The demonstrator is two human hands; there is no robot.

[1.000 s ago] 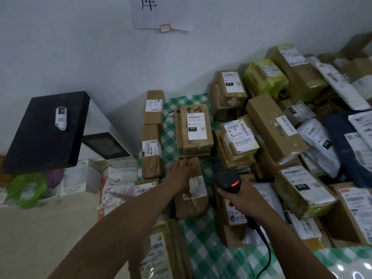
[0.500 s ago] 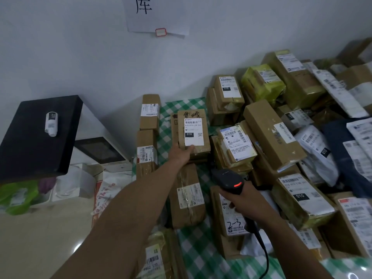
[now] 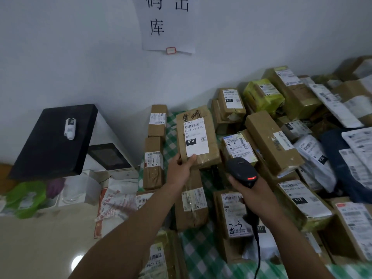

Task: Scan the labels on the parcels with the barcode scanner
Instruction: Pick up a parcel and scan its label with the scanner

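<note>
My left hand [image 3: 181,170] grips the near edge of a brown cardboard parcel [image 3: 198,117] and holds it lifted and tilted, its white "010" label facing me. My right hand [image 3: 251,193] grips the handle of a black barcode scanner [image 3: 240,171]; a red light glows on its head, which points toward the parcels just right of the lifted one. The scanner's cable hangs down past my right forearm. Many labelled cardboard parcels and plastic mailers [image 3: 314,156] cover the green-checked tablecloth [image 3: 201,250].
A black-topped white box [image 3: 54,137] with a small white bottle on it stands at the left, with bags and packets on the floor below. A paper sign [image 3: 167,25] hangs on the white wall. Parcels are piled high at the right.
My left hand has moved from the low parcel to the labelled one behind it, taken hold and lifted it toward me. The scanner has risen slightly. The camera has tilted upward.
</note>
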